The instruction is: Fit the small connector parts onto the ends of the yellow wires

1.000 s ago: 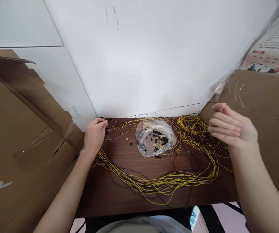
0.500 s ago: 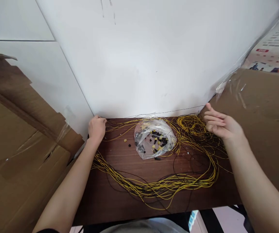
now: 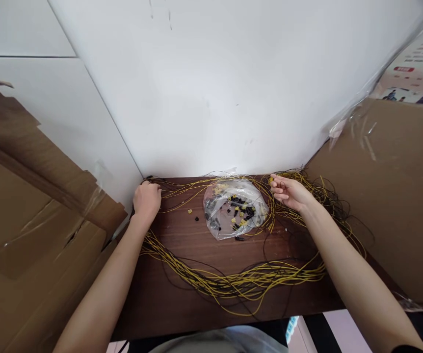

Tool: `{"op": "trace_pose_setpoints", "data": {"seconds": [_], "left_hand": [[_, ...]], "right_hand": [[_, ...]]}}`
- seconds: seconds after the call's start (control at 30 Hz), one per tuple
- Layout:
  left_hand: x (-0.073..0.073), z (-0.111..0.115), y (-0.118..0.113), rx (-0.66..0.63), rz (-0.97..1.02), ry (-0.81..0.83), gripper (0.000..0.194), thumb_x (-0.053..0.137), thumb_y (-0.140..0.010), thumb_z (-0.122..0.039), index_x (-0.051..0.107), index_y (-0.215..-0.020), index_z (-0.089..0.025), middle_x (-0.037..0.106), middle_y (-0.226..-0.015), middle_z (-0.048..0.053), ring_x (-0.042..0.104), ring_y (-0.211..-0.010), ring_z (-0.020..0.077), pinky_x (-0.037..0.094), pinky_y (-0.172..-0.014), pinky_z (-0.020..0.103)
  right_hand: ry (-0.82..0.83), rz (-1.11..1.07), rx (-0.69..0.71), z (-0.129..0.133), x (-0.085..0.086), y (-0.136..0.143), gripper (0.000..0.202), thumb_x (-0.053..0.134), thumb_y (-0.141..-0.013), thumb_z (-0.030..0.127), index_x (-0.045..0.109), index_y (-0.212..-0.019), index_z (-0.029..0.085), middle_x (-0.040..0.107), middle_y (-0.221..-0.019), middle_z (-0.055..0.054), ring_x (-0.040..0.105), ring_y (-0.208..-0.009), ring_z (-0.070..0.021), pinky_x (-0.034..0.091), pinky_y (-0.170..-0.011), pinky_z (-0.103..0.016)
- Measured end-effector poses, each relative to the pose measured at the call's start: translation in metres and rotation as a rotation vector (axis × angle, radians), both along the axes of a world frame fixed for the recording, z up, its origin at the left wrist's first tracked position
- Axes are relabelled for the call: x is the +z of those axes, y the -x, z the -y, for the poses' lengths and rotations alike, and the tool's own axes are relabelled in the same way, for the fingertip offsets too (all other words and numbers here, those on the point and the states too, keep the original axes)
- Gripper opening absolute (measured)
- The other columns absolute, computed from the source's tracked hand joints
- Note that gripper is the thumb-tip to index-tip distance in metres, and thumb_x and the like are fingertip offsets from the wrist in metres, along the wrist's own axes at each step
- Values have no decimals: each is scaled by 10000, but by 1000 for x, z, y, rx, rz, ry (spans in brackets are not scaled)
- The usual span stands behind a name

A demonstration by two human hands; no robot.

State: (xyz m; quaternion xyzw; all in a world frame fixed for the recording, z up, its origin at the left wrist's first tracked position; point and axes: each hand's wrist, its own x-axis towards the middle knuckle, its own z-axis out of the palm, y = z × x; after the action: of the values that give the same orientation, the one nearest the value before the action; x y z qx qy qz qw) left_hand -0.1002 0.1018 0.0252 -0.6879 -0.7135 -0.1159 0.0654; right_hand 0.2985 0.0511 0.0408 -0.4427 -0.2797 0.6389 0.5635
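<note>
My left hand [image 3: 147,200] is closed at the back left corner of the table, with thin yellow and black wires [image 3: 182,189] running out rightward from its fingers. My right hand [image 3: 288,191] is over the back right of the table, its thumb and index finger pinched together beside a tangle of wires [image 3: 320,189]. Whether a strand is between those fingertips is too fine to make out. Between the hands lies a clear plastic bag [image 3: 221,230] with small black and yellow connector pieces on it. A long wire bundle [image 3: 233,284] curves across the front.
A yellow piece [image 3: 190,211] and a black piece [image 3: 197,218] lie loose on the brown table [image 3: 182,235]. Cardboard [image 3: 42,220] stands at the left and a cardboard box [image 3: 399,196] at the right. Behind the table rises a white wall [image 3: 215,98].
My right hand has moved left from the right edge, where a black wire stretched from its fingers. That taut line no longer shows. The left hand stays at its corner.
</note>
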Motion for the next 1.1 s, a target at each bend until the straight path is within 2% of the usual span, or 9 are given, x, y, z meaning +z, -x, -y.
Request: {"op": "trace_pose_setpoints", "data": {"seconds": [0.07,0.17,0.27,0.43,0.67,0.83,0.93,1.0,1.1], "left_hand": [[0,6,0,-22,-12,-8,331,428,-844,-257,690,-1033,-179,633,-1033,137,578,-924,293,485,-726,366],[-2,13,1,-50,-12,-29,326,433,-829,-247,691,-1018,-187,653,-1009,131,587,-902,306,490,-698,383],[-4,20,1,-80,-15,-45,328,434,-812,-219,693,-1009,-173,663,-1003,128,592,-901,303,488,-713,384],[-5,28,-4,-100,-22,-37,338,437,-808,-206,682,-1040,-189,667,-1022,122,580,-921,314,487,-674,385],[-5,32,-9,-153,-48,-46,329,418,-831,-207,690,-1011,-168,669,-1004,125,565,-930,321,454,-735,407],[1,36,-15,-189,-73,-79,316,419,-838,-223,702,-959,-150,671,-973,126,545,-935,322,423,-775,417],[13,42,-33,-270,46,-168,321,409,-854,-237,708,-934,-154,669,-960,114,529,-954,303,412,-796,400],[21,47,-57,-419,231,-178,310,419,-855,-245,712,-907,-157,673,-898,94,547,-909,261,419,-781,358],[28,50,-104,-660,629,76,307,450,-857,-309,715,-788,-170,672,-735,43,569,-675,174,428,-633,280]], "right_hand": [[-17,187,-118,7,-1,7,309,659,-649,100,431,-827,207,521,-623,20,400,-435,-69,210,-301,-115],[-82,381,-304,18,-2,14,452,740,-560,115,417,-853,232,553,-682,26,518,-542,-115,332,-353,-152],[-146,370,-210,29,-2,18,371,771,-527,151,529,-806,193,554,-680,14,555,-614,-122,413,-440,-188],[-162,267,-59,41,-4,22,271,811,-527,192,658,-747,152,614,-705,-30,563,-635,-110,428,-500,-201],[-139,237,-44,47,-9,30,260,816,-582,282,692,-783,173,654,-746,-30,566,-624,-87,435,-516,-187],[-193,205,-152,41,-9,27,275,837,-513,209,665,-724,172,646,-702,-14,555,-606,-85,418,-496,-183],[-184,170,-185,37,-9,26,275,834,-499,198,649,-701,179,625,-676,5,538,-584,-76,399,-468,-170],[-176,187,-177,37,-9,28,271,829,-510,207,648,-711,184,617,-676,11,529,-573,-72,381,-452,-163],[-185,241,-173,39,-10,37,268,821,-526,235,650,-728,191,614,-691,10,523,-561,-79,375,-447,-178]]}}
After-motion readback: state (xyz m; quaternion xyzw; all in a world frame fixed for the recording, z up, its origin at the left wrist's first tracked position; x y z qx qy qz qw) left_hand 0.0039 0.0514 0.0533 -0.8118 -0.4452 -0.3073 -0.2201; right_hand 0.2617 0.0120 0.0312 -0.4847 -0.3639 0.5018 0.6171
